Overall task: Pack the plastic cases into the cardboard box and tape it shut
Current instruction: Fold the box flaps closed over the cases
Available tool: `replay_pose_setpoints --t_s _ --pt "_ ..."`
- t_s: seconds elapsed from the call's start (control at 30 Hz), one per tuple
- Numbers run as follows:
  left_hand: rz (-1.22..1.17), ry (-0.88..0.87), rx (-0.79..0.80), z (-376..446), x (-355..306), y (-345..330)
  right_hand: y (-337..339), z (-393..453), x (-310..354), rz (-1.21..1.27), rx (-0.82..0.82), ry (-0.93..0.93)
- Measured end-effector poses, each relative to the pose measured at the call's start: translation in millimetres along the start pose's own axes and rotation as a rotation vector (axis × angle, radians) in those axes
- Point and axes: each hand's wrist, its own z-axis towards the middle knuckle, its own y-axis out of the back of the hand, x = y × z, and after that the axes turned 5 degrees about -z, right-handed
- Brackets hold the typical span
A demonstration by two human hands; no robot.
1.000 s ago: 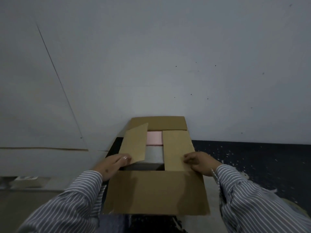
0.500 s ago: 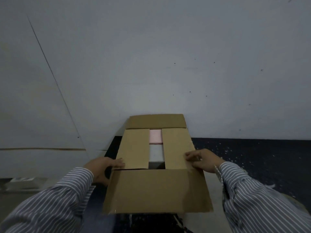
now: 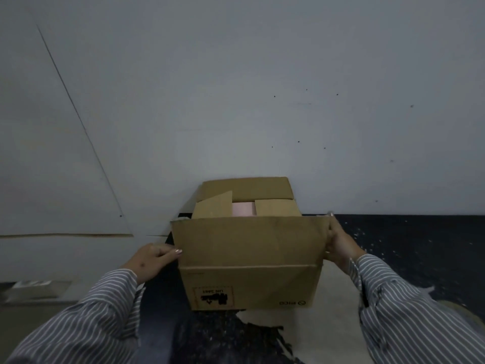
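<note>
Two hands on one cardboard box [image 3: 249,261], that's basically the whole scene. The left hand [image 3: 151,261] sits at the box's left side, fingers curled with the fingertips touching the edge of the big near flap [image 3: 249,240]. Honestly can't say if it's actually pinching the cardboard or just resting against it, the angle hides that. The right hand [image 3: 338,243] is on the opposite edge of that same flap and clearly has it: fingers wrapped round the right edge, one fingertip poking up past the top corner.

That near flap stands up between the two hands, so you mostly see its plain brown face and the front wall below it, with an upside-down printed label [image 3: 213,297] low down nearer the left hand and a small logo [image 3: 291,302] nearer the right one.

Beyond the hands, the left side flap [image 3: 214,206] tilts up a bit while the right side flap [image 3: 277,207] lies flatter, and the far flap [image 3: 246,189] is behind them by the grey wall [image 3: 236,88]. A pink plastic case [image 3: 243,208] shows in the gap between the side flaps, inside the box.

Box sits on a dark speckled floor [image 3: 420,237] with a pale patch [image 3: 333,311] under the right forearm. Both arms are in striped sleeves [image 3: 86,321].
</note>
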Motion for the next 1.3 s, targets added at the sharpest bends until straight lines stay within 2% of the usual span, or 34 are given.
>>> replay_pose_setpoints --t_s 0.13,0.3,0.43,0.5,0.6,0.77,1.0,1.3 --pt "-0.096 -0.009 0.021 8 6 -8 0 9 -6 -0.007 -0.069 -0.027" --pt "-0.177 0.044 -0.031 16 12 -20 0 16 -8 0.056 0.009 -0.009" --pt "-0.278 0.116 -0.035 25 17 -29 -4 21 -5 -0.213 0.082 -0.008" --pt "-0.302 0.147 -0.051 31 16 -33 -9 25 -8 -0.375 0.022 0.034" --pt "-0.246 0.201 -0.076 41 11 -37 -16 30 -14 -0.463 -0.118 0.100" --pt "-0.185 0.260 -0.125 68 3 -47 -18 42 -6 -0.484 -0.054 0.078" --pt "-0.175 0.292 -0.243 91 -9 -57 -24 85 20 -0.490 -0.080 0.104" --pt "-0.177 0.245 -0.249 83 -10 -60 -25 132 43 -0.197 -0.053 0.052"
